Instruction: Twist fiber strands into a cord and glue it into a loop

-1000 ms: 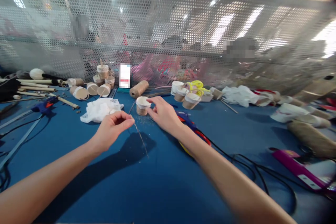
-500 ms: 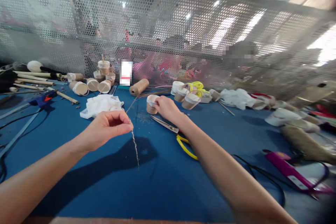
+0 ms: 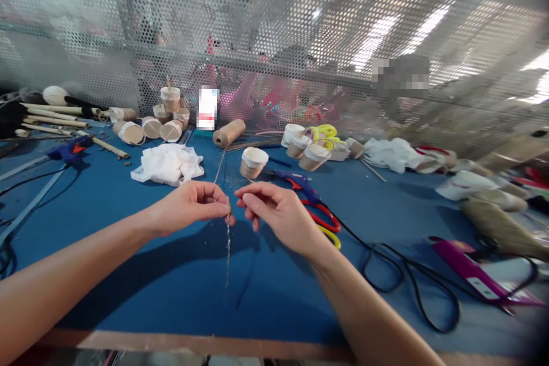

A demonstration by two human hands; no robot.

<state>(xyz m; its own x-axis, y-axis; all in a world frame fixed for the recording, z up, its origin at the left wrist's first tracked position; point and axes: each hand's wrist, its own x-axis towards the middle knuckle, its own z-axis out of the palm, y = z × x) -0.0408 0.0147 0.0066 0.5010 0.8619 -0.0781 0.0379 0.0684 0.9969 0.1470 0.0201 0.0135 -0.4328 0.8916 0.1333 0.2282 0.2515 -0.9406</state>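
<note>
The left hand (image 3: 199, 206) pinches a thin, light-brown twisted strand of twine (image 3: 228, 243) between thumb and forefinger, over the middle of the blue worktop (image 3: 274, 309). The lower end of the strand hangs down towards the near edge; a length of similar twine runs from the left hand to a brown spool of twine (image 3: 229, 133) lying on its side near the far edge.

The right hand (image 3: 281, 211) is just beside the left, palm turned inward, its fingers loosely curled and partly spread; whether its fingertips pinch any fine fibre cannot be told.

Just beyond the right hand a small brown cup with a white rim (image 3: 254, 164) stands upright. A crumpled white cloth (image 3: 168, 164) lies beyond the left forearm. To the right of the cup are a blue glue gun (image 3: 295, 178) and red and yellow looped handles (image 3: 338, 223), partly hidden by the right hand.

Towards the far left corner are stacked brown and white cups (image 3: 170, 101), pale wooden sticks (image 3: 55, 116) and another blue glue gun (image 3: 68, 150). Near the right edge lies a purple power strip (image 3: 463, 266).
</note>
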